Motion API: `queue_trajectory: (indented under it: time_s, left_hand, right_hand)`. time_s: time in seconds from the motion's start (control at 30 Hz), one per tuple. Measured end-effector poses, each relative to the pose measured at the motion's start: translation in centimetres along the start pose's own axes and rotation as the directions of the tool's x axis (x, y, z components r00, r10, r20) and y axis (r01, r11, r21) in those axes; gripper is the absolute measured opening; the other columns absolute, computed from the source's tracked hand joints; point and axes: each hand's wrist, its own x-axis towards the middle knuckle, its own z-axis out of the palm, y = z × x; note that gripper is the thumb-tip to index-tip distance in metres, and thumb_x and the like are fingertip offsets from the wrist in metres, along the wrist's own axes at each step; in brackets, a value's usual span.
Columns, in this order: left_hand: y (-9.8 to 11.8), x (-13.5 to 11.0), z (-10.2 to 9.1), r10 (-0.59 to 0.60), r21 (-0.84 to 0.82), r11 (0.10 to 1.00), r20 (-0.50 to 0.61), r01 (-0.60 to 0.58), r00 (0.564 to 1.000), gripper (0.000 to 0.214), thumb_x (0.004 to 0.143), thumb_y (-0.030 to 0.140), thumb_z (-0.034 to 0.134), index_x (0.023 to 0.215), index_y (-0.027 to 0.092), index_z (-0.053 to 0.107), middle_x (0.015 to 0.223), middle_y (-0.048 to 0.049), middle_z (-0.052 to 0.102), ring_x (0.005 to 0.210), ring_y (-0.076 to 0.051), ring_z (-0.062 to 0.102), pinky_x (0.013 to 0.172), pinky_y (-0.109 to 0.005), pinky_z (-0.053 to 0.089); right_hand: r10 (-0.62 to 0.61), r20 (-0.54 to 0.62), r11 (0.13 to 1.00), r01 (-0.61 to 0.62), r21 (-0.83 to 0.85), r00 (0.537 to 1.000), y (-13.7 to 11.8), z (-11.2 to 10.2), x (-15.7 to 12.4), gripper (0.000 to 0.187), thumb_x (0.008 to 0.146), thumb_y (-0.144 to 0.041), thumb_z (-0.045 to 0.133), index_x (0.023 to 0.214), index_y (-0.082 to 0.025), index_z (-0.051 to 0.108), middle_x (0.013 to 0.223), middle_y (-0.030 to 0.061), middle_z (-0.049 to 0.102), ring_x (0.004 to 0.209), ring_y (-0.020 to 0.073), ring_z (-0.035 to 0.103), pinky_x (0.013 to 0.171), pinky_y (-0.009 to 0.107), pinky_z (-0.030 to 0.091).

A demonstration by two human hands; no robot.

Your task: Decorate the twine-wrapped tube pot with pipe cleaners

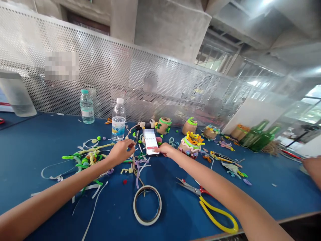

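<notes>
My left hand hovers over the craft scraps with its fingers curled towards the thumb. Whether anything thin is pinched there I cannot make out. A dark slim stick is close by its fingertips. Beside it, my right hand reaches out one finger onto the lower screen of a phone, at a red button. The phone shows a timer. Brown twine and a purple pipe cleaner trail below the hands. A roll of tape lies nearer me. Yellow-handled scissors rest under my right forearm.
Two water bottles stand at the back left. Decorated jars stand behind the phone; green glass bottles lean at the right. Pipe cleaners heap at left. A perforated metal screen closes the back. Another person's hand is far right.
</notes>
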Motion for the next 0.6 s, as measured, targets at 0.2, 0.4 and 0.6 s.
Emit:
queue_trajectory:
  time_s: [0.2, 0.4, 0.6]
  left_hand:
    - [-1.3, 0.2, 0.3, -0.09, -0.055, 0.994, 0.057, 0.093, 0.994, 0.021, 0.08, 0.026, 0.045, 0.089, 0.016, 0.062, 0.083, -0.0045, 0.07, 0.076, -0.017, 0.066, 0.07, -0.027, 0.051]
    - [0.4, 0.5, -1.3, 0.016, -0.053, 0.999, 0.271, -0.001, 0.963, 0.021, 0.08, 0.028, 0.047, 0.089, 0.017, 0.064, 0.086, -0.0046, 0.069, 0.08, -0.018, 0.065, 0.073, -0.027, 0.05]
    - [7.1, -2.9, -0.6, 0.171, -0.068, 0.985, 0.542, -0.16, 0.823, 0.034, 0.085, 0.04, 0.054, 0.114, 0.024, 0.057, 0.117, -0.0083, 0.057, 0.104, -0.024, 0.057, 0.09, -0.035, 0.045]
  right_hand:
    - [-0.034, -0.013, 0.996, 0.033, -0.082, 0.999, 0.4, -1.3, -4.2, 0.013, 0.087, -0.025, 0.061, 0.091, -0.013, 0.058, 0.074, -0.0002, 0.057, 0.064, 0.0101, 0.055, 0.055, 0.021, 0.044]
    - [-0.307, 0.085, 0.934, 0.317, -0.162, 0.948, 4.8, -6.0, -12.3, 0.012, 0.079, -0.02, 0.063, 0.068, -0.018, 0.063, 0.074, 0.0003, 0.059, 0.072, 0.0146, 0.056, 0.069, 0.025, 0.042]
    - [-0.418, 0.095, 0.744, 0.4, -0.536, 0.904, 11.2, -10.1, -17.3, 0.024, 0.091, -0.035, 0.046, 0.086, -0.024, 0.067, 0.092, 0.006, 0.061, 0.081, 0.0196, 0.062, 0.074, 0.03, 0.049]
